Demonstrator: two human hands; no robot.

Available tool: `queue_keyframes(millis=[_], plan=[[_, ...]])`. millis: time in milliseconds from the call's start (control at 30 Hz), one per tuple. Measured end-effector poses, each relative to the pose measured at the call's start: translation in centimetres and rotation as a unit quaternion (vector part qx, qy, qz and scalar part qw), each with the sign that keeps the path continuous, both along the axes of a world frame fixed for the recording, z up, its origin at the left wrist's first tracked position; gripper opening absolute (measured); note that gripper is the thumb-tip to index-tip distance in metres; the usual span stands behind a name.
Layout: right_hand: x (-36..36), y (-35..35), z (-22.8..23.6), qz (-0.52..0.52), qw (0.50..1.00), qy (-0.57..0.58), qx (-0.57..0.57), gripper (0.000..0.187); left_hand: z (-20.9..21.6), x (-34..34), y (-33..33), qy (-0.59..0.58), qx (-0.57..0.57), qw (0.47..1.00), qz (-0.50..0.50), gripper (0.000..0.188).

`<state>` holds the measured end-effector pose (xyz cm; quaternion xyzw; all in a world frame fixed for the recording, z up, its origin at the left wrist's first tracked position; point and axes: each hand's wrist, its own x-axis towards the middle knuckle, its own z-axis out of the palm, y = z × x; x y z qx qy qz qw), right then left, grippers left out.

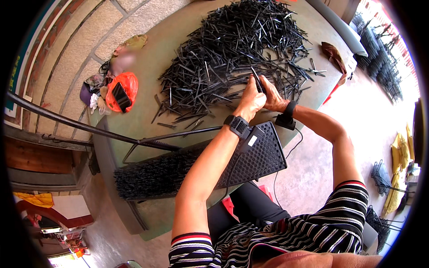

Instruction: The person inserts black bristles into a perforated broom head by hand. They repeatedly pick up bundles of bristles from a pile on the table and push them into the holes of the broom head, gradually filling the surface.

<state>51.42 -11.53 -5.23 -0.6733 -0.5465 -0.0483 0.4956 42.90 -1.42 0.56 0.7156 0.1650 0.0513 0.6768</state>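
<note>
My left hand [253, 99] and my right hand [273, 96] meet at the near edge of a heap of slim black sticks [232, 49]. Between them, closed fingers grip a small bunch of black sticks [258, 80] pointing up and away; how many is hidden. Below my left wrist lies a long black rack [263, 154] full of round holes. Its left part is packed with upright black sticks [147, 176], while the holes at its right end show bare.
A dark metal bar [80, 125] crosses from the left toward the rack. On the table's left edge, a phone [121, 97] rests on an orange plastic bag [129, 85] beside cloths. A brown cloth [333, 58] lies at the right edge. A cable [292, 149] hangs near my right wrist.
</note>
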Motion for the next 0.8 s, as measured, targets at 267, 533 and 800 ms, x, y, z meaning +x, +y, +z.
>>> queue_keyframes(millis=[267,533,800], plan=[[2.8,2.5,0.0,-0.133,0.990,0.052,0.008,0.038,2.3,-1.8,0.9,0.054,-0.068,0.992,0.090,0.091],[5.7,4.7,7.1,-0.054,0.813,0.580,0.012,0.026,3.8,-2.6,6.4,0.027,-0.112,0.993,-0.014,0.025],[1.9,7.5,12.4,0.119,0.781,0.612,-0.036,0.048,4.4,-0.6,7.7,-0.073,-0.204,0.974,-0.060,0.036]])
